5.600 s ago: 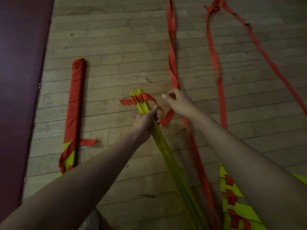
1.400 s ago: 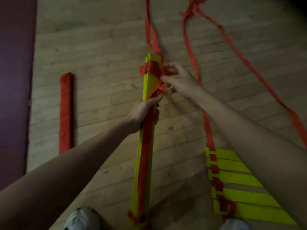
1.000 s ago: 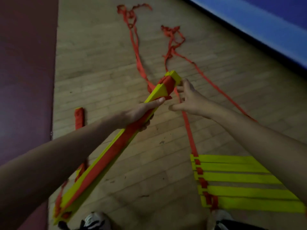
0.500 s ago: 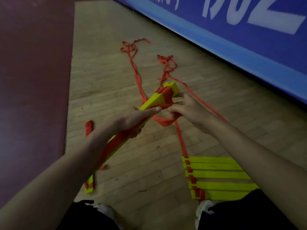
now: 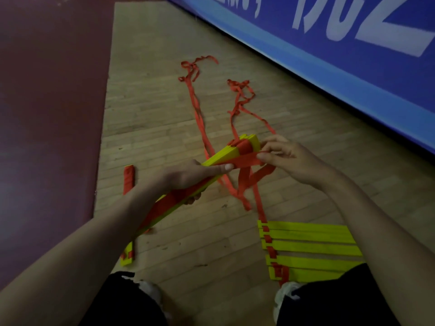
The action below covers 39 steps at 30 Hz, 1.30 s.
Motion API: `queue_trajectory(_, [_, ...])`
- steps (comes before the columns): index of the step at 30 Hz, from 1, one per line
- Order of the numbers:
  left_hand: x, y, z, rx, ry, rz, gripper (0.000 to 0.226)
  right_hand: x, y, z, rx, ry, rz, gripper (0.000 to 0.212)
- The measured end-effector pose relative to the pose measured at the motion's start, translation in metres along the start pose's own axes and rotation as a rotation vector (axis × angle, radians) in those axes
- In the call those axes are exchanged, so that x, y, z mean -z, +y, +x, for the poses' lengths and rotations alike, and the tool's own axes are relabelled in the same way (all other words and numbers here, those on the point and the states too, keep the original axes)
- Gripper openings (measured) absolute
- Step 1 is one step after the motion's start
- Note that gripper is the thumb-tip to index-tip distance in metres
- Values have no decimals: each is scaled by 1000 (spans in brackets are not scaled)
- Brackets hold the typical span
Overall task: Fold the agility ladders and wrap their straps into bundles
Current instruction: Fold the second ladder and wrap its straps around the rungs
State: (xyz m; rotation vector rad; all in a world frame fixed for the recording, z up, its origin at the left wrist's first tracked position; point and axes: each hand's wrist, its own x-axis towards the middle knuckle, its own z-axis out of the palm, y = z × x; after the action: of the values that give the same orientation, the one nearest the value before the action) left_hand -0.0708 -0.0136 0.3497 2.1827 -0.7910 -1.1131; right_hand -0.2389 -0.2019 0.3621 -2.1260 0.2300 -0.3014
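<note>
Wrapping is mid-way on 1 ladder, w/ plenty left. Left hand (image 5: 188,177) grips the folded rung stack (image 5: 223,153) around its middle, fingers curled under it, thumb flat on top pinning the red strap (image 5: 244,159) to the yellow. Right hand (image 5: 289,161) pinches that same strap just past the left thumb tip, thumb and forefinger closed on it, other fingers loosely bent. A few turns already sit round the stack's far end, just beyond the right fingers. Below both hands slack strap hangs in loops, and 2 long tails (image 5: 196,107) run away from the fingertips over the wood floor (image 5: 153,102) to tangled ends, so most of the strap looks unwound. Left of the left fingers, partly hidden by the forearm, 1 red-wrapped bundle (image 5: 128,178) lies on the floor, prob. finished. Under the right forearm a flat ladder section (image 5: 306,245) lies w/ approx 5 rungs pushed together, not stacked or wrapped; can't tell if it joins the held stack. Est: 1 done, 1 in progress, at least this section to go.
</note>
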Motion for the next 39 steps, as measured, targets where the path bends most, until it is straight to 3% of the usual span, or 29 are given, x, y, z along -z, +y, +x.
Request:
queue_trajectory(11, [1,-1,-4,6,-165,-46,80,7,5,1,46,68,-130,14])
queue_trajectory(17, [-2,0,-6,-31,-232,-46,72,11,11,6,93,192,-253,15])
queue_trajectory(23, [-8,0,-7,-94,-184,-170,76,-15,22,12,-63,283,-50,21])
queue_trajectory(27, [-6,4,-5,-68,-104,-156,71,-25,21,14,-41,483,-49,3])
queue_trajectory(31, [-2,7,-4,6,-44,-126,73,-29,15,9,91,710,-193,18])
queue_trajectory(35, [6,8,-4,37,-35,-175,67,-38,10,4,119,611,-186,27])
queue_trajectory(39, [7,9,-7,43,-79,-209,62,-31,5,9,-46,342,151,70])
